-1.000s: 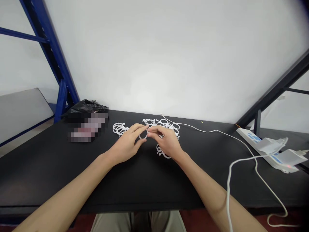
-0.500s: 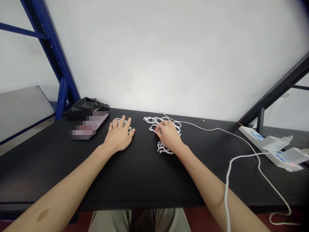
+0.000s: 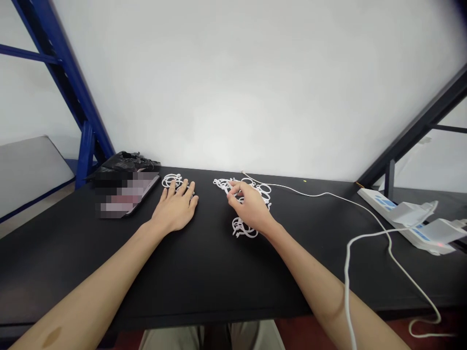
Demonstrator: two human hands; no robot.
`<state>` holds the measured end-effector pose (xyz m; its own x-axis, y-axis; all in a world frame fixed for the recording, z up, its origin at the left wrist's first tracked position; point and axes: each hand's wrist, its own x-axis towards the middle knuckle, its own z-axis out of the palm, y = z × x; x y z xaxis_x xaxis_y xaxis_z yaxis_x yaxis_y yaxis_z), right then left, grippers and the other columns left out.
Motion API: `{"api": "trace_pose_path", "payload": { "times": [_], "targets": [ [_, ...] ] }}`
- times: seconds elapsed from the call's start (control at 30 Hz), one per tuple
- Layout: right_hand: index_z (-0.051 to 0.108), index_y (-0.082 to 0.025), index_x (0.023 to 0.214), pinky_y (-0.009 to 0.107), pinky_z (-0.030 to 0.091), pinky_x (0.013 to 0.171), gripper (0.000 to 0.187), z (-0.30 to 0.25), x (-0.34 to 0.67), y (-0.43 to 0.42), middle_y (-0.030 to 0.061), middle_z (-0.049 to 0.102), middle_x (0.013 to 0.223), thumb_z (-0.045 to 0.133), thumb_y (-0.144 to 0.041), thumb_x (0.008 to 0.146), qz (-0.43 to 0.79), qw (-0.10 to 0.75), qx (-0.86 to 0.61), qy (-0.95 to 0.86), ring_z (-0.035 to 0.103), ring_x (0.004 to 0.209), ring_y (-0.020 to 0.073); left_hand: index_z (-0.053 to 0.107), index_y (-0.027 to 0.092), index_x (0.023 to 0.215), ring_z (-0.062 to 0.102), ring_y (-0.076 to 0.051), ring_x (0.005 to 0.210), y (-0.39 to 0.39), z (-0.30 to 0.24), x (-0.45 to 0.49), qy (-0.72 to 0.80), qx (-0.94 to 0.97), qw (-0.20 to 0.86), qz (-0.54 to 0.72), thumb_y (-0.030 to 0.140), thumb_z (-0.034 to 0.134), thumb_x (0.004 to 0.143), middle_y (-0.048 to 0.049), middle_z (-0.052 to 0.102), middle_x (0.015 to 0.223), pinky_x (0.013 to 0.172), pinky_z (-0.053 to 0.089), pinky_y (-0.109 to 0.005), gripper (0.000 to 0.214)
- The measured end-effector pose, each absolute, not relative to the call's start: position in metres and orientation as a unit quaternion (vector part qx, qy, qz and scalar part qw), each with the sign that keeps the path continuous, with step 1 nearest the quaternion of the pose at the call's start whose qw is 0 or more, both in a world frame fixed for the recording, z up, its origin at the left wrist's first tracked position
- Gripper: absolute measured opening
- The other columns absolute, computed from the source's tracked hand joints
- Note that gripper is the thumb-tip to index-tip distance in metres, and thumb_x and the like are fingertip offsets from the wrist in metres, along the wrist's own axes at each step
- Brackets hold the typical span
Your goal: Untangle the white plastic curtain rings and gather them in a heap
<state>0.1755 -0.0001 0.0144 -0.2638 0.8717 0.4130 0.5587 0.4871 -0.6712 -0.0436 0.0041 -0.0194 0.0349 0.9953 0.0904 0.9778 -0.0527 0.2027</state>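
My left hand (image 3: 175,209) lies flat on the black table (image 3: 204,272), fingers stretched out, its fingertips at a small pile of white plastic rings (image 3: 170,181). My right hand (image 3: 249,206) rests on a larger heap of white rings (image 3: 255,187), its fingers curled and pinching one ring at the heap's left side. A few more white rings (image 3: 242,228) lie just under the right wrist.
A dark phone-like slab (image 3: 126,194) and a black crumpled bag (image 3: 127,161) lie at the back left. A white cable (image 3: 328,195) runs from the rings to a white power strip (image 3: 408,221) with adapters on the right. Blue shelving frame (image 3: 65,82) stands at left.
The hands, together on one ring a second ago, have parted: the left went to the left pile and lies flat, the right went to the larger heap and pinches a ring.
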Motion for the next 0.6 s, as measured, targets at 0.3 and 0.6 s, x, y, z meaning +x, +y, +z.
{"api": "trace_pose_path", "payload": {
  "times": [0.3,0.6],
  "targets": [
    [0.057,-0.021,0.116,0.033,0.051,0.076,0.036,0.021,0.172,-0.006,0.003,0.062,0.092,0.059,-0.027,0.081,0.253,0.408,-0.47,-0.741,0.058,0.075,0.0138,0.038,0.003,0.146,0.025,-0.036,0.144,-0.006,-0.018,-0.047,0.692,0.709,-0.013,0.135,0.044,0.029,0.095,-0.0177,0.033,0.156,0.114,0.029,-0.05,0.066],
    [0.066,-0.022,0.099,0.031,0.045,0.073,0.025,0.023,0.172,-0.008,0.0003,0.059,0.081,0.055,-0.023,0.077,0.227,0.388,-0.463,-0.764,0.052,0.073,0.0156,0.029,0.001,0.15,0.023,-0.037,0.145,-0.002,-0.02,-0.053,0.731,0.669,-0.021,0.129,0.052,0.021,0.096,-0.0198,0.025,0.158,0.116,0.023,-0.052,0.075]
  ]
}}
